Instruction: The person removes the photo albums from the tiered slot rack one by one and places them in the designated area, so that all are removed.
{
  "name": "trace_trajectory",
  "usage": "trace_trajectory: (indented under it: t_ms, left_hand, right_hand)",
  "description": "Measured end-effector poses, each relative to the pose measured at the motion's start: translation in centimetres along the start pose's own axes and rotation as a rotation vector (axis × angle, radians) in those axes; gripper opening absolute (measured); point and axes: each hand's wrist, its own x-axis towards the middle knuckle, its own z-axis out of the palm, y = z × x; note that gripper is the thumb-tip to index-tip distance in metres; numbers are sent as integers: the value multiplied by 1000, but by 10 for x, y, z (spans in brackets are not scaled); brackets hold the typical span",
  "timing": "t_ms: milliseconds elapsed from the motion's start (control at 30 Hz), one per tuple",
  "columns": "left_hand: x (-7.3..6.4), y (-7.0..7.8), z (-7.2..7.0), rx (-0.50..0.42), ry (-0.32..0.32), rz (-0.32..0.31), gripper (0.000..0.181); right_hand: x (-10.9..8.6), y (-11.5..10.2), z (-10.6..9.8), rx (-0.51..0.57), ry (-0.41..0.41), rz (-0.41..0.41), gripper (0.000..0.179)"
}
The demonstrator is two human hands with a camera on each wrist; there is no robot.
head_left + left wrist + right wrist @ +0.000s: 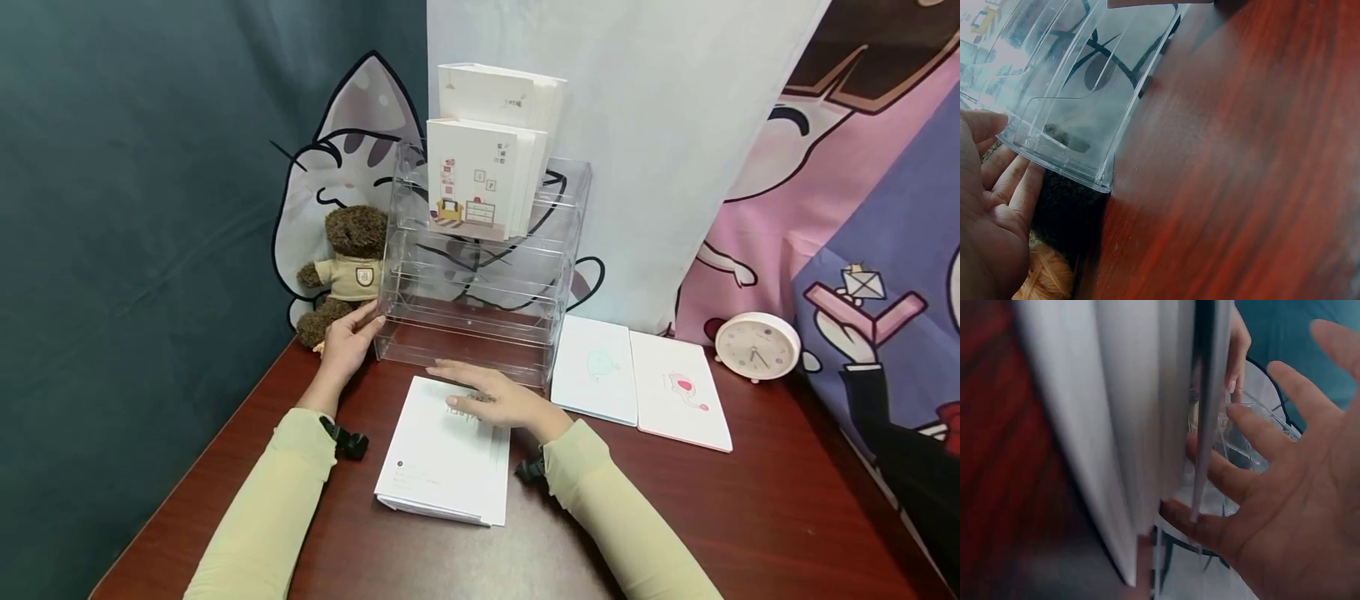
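Note:
My left hand [348,342] is at the lower left side of a clear acrylic display rack [573,217]. In the left wrist view, the thumb lies on the near face of the rack's edge [1066,174] and the fingers are on its other side. My right hand [502,404] is held over a small pile of white books [442,467] in front of the rack, covering part of the top cover. Its fingers [1260,431] are spread beside the book pages [1129,425] in the right wrist view.
Two white books [472,175] stand in the rack's upper tiers. Right of the rack lie two thin booklets, one with a blue drawing [596,367], one with a red drawing [681,392]. A white alarm clock [757,346] stands farther right. A teddy bear [352,267] sits left of the rack.

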Motion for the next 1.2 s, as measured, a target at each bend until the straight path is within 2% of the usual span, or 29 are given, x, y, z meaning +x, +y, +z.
trace_trajectory:
  t_ms: [200,367,533,767,1067,1200]
  left_hand:
    - [0,-1,0,11,7,6,49]
    - [1,0,-1,8,13,12,48]
    - [0,0,-1,12,5,1,50]
    - [-1,1,-2,8,6,-9,49]
    - [-2,2,-1,-4,9,-15,48]
    - [-3,1,0,-13,12,-17,46]
  right_hand:
    - [0,-12,-8,23,-1,5,57]
    - [1,-20,-17,-30,13,-34,59]
    - [6,-28,-33,-90,52,-28,60]
    - [19,-44,-69,-164,152,-4,68]
    - [41,-62,-118,-248,275,-26,64]
    - [54,-67,-136,-356,310,-29,63]
